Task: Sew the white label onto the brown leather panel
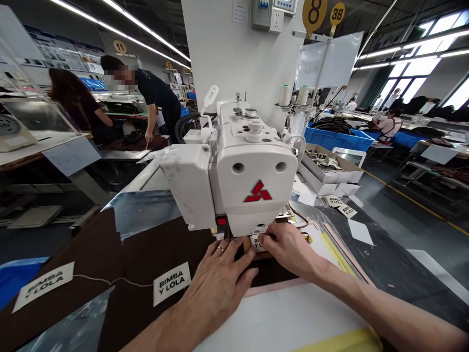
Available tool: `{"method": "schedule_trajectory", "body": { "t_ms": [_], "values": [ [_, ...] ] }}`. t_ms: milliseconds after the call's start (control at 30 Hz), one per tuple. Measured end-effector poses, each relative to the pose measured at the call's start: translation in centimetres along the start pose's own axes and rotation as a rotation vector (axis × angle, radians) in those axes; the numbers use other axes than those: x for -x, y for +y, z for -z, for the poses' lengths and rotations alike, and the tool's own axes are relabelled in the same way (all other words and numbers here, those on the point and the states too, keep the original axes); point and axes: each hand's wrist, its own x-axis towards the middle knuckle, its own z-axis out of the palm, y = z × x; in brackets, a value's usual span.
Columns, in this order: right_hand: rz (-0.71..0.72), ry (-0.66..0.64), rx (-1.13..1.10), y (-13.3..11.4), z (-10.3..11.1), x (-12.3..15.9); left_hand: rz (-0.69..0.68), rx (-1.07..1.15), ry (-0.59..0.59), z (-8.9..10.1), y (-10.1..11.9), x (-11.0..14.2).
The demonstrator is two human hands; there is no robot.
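- Left hand (227, 274): palm down, fingers loosely spread, fingertips at the label's left edge.
- Label (258, 246): between the hands, under the sewing machine (256, 166) head; partly covered, long axis apparently left to right.
- Right hand (289, 244): fingers bunched over label's right side, overlapping it more; pinching or pressing, cannot tell.
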Motion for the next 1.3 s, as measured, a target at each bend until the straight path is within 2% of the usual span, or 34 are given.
{"method": "schedule_trajectory", "body": {
  "t_ms": [133,333,567,733,1033,1300],
  "values": [
    [-0.012,-0.014,0.13,0.0,0.1,0.1,-0.008,0.001,0.03,-0.2,0.1,0.2],
    [0.131,-0.085,0.268,-0.3,-0.1,0.3,-0.027,0.008,0.101,-0.2,0.1,0.4],
    [0.201,-0.025,0.325,0.1,-1.5,0.3,-0.041,-0.008,0.145,0.2,0.2,0.1],
    [0.174,0.056,0.295,0.5,-1.8,0.2,-0.039,-0.018,0.146,0.2,0.2,0.2],
    [0.163,0.105,0.208,0.2,-0.6,0.7,-0.039,-0.014,0.149,0.2,0.2,0.1],
    [0.141,0.03,0.345,0.4,-0.9,0.4,-0.033,-0.001,0.145,0.5,0.4,0.1]
  ]
}}
